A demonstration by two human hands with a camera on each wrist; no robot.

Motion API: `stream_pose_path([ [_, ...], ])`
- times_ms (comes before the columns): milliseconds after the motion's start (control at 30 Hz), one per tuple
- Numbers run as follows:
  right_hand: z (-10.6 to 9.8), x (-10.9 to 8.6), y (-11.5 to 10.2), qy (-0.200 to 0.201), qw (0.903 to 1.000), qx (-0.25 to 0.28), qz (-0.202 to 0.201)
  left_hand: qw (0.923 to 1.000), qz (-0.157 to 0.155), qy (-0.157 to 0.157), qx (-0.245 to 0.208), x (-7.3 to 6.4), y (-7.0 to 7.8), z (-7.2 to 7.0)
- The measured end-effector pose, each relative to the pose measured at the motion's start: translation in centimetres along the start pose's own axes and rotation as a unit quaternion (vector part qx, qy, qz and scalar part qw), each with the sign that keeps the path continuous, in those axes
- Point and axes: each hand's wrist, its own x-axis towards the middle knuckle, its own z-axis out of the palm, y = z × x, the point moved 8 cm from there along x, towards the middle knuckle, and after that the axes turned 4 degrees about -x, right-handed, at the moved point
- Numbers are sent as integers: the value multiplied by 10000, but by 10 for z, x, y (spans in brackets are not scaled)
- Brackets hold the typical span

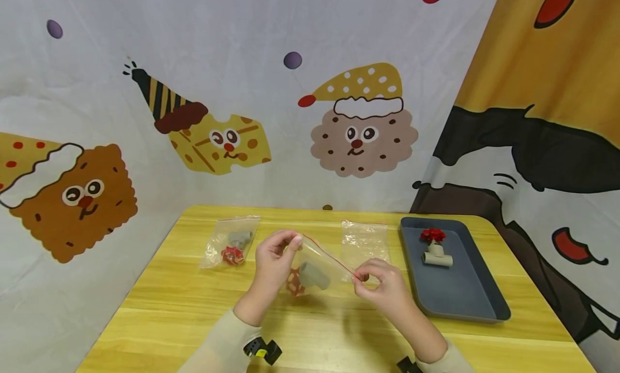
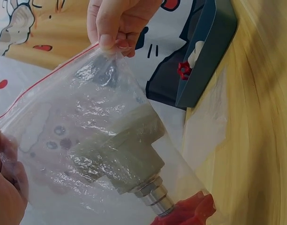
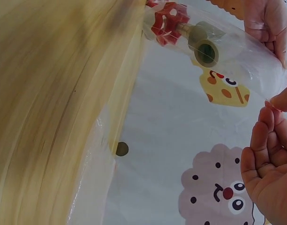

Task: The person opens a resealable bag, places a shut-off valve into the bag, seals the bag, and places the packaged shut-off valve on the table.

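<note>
Between my hands hangs a clear zip bag (image 1: 340,284) with a red seal line, stretched along its top edge. My left hand (image 1: 275,261) pinches the left end of that edge between thumb and fingers. At the other end, my right hand (image 1: 387,288) pinches the corner by the red line. Inside the bag sits a valve (image 2: 129,154) with a grey-beige T-shaped pipe body, a metal stem and a red handwheel (image 2: 190,211). The handwheel hangs toward the lower left of the bag in the head view.
A second bagged valve (image 1: 234,249) lies on the table at the back left. A flat clear bag (image 1: 364,241) lies behind my right hand. To the right, a grey tray (image 1: 460,292) holds an unbagged valve (image 1: 437,255) with a red handwheel. A printed curtain (image 1: 290,190) hangs behind the table.
</note>
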Motion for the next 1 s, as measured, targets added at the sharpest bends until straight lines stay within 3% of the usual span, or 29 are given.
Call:
stream_pose_path([
  [233,1,-3,6,-220,9993,-93,283,10000,-2,12,-54,0,-1,1],
  [733,-1,-5,4,-235,9993,-232,166,10000,26,2,15,0,1,5],
  [933,-1,-5,7,-503,9981,-297,183,10000,-24,-65,68,1,2,7],
  [1000,0,-6,11,-696,9964,-370,319,9999,-69,-52,96,2,9,8],
])
